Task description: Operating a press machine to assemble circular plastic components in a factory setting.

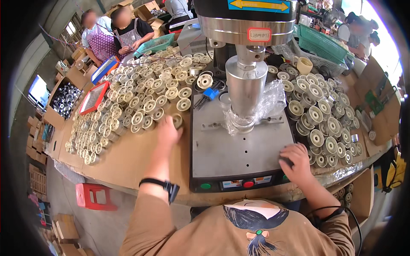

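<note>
My left hand (169, 133) is closed on a round metal cup-shaped part (177, 121) at the near edge of a large group of similar parts (141, 94). My right hand (297, 162) rests with curled fingers at the right edge of the press's grey base plate (218, 151). Something dark shows under those fingers, too hidden to name. Between my hands stands the bench press, its thick steel ram (247, 83) lowered over a ring-shaped seat (242, 123) wrapped in clear plastic film (273, 102).
More cup-shaped parts (318, 115) are piled right of the press. Green and red buttons (248, 184) line its front. A blue clamp-like piece (210, 94) lies behind the plate. A red-framed tray (95, 98) is at left, a red stool (95, 197) below. Other people (132, 36) stand across the table.
</note>
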`<state>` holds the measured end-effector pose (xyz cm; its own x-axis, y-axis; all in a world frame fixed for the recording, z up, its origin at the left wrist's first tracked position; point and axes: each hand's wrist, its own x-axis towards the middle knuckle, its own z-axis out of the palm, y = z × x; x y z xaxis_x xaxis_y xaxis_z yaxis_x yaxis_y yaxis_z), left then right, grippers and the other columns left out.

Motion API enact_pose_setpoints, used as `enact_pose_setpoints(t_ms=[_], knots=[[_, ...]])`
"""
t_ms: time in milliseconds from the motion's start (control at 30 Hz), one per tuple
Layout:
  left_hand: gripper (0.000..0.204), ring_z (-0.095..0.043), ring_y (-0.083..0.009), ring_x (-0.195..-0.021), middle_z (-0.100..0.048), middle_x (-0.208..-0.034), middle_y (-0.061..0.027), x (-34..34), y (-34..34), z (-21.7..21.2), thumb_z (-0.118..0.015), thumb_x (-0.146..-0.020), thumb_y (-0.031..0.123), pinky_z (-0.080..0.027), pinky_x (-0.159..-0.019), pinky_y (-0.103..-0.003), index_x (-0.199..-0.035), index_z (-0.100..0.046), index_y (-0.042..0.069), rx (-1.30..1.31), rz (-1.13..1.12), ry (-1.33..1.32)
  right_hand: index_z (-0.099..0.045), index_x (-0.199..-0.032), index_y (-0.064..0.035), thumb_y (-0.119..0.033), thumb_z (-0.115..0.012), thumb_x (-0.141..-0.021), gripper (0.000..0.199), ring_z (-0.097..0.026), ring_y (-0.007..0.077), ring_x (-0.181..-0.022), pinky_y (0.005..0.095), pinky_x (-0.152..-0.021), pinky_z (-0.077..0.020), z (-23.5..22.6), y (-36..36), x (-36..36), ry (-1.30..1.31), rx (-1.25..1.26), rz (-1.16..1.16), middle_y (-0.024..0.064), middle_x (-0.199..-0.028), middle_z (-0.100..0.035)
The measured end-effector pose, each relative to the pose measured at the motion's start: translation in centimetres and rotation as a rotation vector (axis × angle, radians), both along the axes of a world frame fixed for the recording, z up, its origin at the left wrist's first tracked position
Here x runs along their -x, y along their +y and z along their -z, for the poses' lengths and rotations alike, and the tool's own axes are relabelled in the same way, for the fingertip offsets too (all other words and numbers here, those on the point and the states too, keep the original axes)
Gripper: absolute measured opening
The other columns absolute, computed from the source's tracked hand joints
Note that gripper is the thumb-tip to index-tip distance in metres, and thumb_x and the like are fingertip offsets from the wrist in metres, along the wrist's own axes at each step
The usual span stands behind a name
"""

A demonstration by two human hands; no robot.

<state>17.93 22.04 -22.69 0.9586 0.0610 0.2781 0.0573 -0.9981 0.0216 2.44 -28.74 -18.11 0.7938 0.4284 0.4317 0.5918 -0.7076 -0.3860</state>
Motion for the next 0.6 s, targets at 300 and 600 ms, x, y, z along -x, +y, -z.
enact_pose_setpoints(t_ms=[300, 600], knots=[[0.066, -0.059, -0.0348, -0.122, -0.059, -0.134, -0.0189, 8.7, -9.0, -7.2, -0.082, -0.079, 0.015, -0.047, -0.105, -0.042, -0.139, -0.054, 0.008, 0.792, 0.254, -0.211, -0.044, -0.142, 0.0044, -0.027, -0.084, -0.078, 0.082, -0.048, 0.0417, -0.13, 0.0484, -0.113, -0.0378, -5.1, 12.8, -10.7, 0.398, -0.228, 0.268, 0.0264, -0.136, -0.053], [0.069, -0.068, -0.0377, -0.107, -0.07, -0.117, -0.0223, 3.1, -21.3, -10.7, -0.074, -0.086, 0.024, -0.052, -0.095, -0.044, -0.15, -0.05, 0.012, 0.294, 0.627, 0.029, -0.064, -0.124, -0.0065, -0.017, -0.085, -0.07, 0.059, -0.055, 0.0311, -0.127, 0.0402, -0.109, -0.0408, -3.3, 0.9, -3.0, -0.068, -0.639, 0.141, 0.0138, -0.125, -0.063]])
